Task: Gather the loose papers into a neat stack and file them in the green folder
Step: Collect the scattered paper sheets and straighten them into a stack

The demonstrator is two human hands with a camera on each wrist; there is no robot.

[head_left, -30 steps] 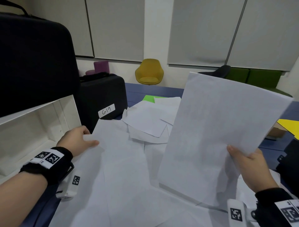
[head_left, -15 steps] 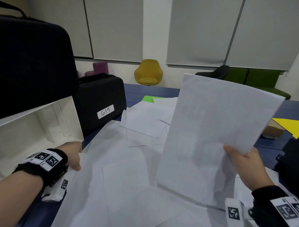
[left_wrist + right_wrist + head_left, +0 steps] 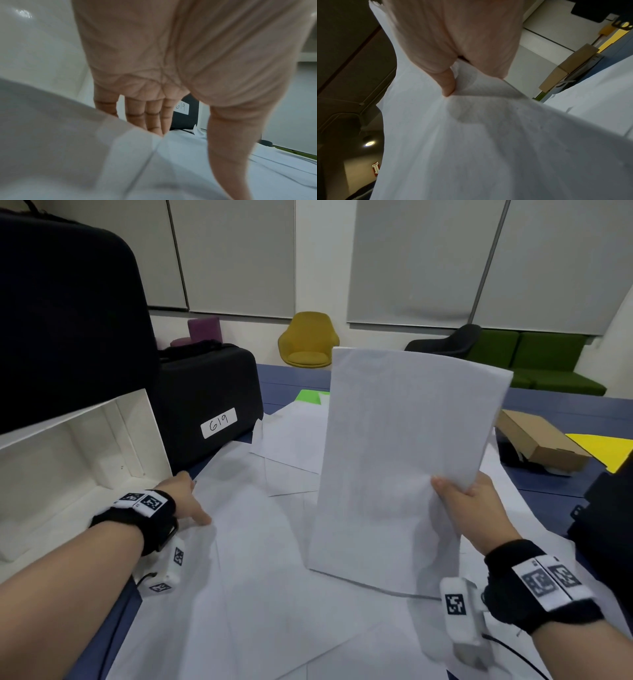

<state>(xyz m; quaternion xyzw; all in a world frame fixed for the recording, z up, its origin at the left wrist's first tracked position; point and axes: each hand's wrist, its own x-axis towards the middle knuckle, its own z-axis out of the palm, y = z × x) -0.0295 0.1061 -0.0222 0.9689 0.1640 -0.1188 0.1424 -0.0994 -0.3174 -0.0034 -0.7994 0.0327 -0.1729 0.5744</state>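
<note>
My right hand (image 3: 466,501) grips a stack of white papers (image 3: 404,457) by its right edge and holds it upright, bottom edge resting on the sheets below. In the right wrist view the thumb (image 3: 447,83) presses the stack (image 3: 471,148). Loose white sheets (image 3: 260,559) lie overlapping across the blue table (image 3: 565,412). My left hand (image 3: 186,498) is at their left edge, thumb lying on top. In the left wrist view its straight fingers (image 3: 154,115) run under a lifted sheet edge (image 3: 60,128). Only a corner of the green folder (image 3: 308,397) shows, behind the stack under the papers.
A black case labelled 619 (image 3: 205,405) and an open white box (image 3: 68,467) under a larger black case (image 3: 68,320) stand close on the left. A cardboard box (image 3: 541,440), a yellow folder (image 3: 603,450) and a black object (image 3: 609,508) lie on the right.
My left hand has let go of the sheet's far corner and moved down to the left edge of the pile. The right hand has turned the stack more upright.
</note>
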